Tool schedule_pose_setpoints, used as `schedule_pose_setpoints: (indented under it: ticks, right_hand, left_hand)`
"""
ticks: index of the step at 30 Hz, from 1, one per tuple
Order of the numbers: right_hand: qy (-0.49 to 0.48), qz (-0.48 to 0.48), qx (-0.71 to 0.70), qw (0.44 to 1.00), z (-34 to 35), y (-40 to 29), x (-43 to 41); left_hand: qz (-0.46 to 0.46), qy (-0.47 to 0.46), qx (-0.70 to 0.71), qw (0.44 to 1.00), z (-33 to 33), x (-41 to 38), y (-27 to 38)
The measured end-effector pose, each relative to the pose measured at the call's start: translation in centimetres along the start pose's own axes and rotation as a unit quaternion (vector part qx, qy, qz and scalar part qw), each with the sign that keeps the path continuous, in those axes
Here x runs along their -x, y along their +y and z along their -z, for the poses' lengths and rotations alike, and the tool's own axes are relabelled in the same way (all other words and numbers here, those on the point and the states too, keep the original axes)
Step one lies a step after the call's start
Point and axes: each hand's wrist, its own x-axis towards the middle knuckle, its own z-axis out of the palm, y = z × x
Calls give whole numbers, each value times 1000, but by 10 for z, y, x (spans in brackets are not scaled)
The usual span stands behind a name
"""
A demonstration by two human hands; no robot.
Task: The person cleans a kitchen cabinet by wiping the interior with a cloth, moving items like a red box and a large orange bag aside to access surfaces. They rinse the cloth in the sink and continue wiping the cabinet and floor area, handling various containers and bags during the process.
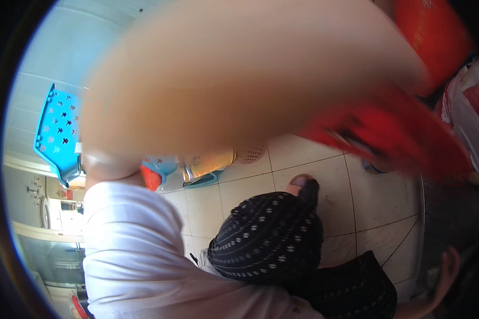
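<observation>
My left arm sweeps across the upper view, large and blurred. Its far end, around my left hand (416, 77), meets a smeared red item (398, 135), possibly a bag. No fingers can be made out there, so a grip on it is unclear. Behind it stands a red box or bag (434, 36) bearing writing. A white and red plastic bag (468, 115) lies at the right edge. Low on the right, my right hand (448, 269) is raised with fingers apart and nothing visible in it, beside a dark surface (442, 215).
My knees in dark patterned cloth (271, 239) are bent above the tiled floor (323, 159). A blue perforated plastic basket (60, 127) is at the left. Beyond my arm are a yellow package (211, 161) and a pinkish perforated basket (250, 154).
</observation>
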Motion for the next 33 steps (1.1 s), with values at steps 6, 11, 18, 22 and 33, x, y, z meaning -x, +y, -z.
schedule_pose_setpoints:
  ticks: [6,11,18,22,33]
  right_hand:
    - [-93,20,-16,995,-28,9,-36]
    - [-71,56,-13,996,-24,32,-36]
    - [-35,0,-34,999,-39,5,-9]
    - [-71,-35,-41,996,-28,-5,-5]
    - [56,-61,-93,992,-83,28,-52]
  left_hand:
    - [455,3,-57,889,58,140,-18]
    - [567,17,-267,779,-29,228,2]
    - [631,-268,-181,705,-230,291,0]
    - [639,-248,-192,702,-299,332,-27]
    - [555,-16,499,666,-269,389,-47]
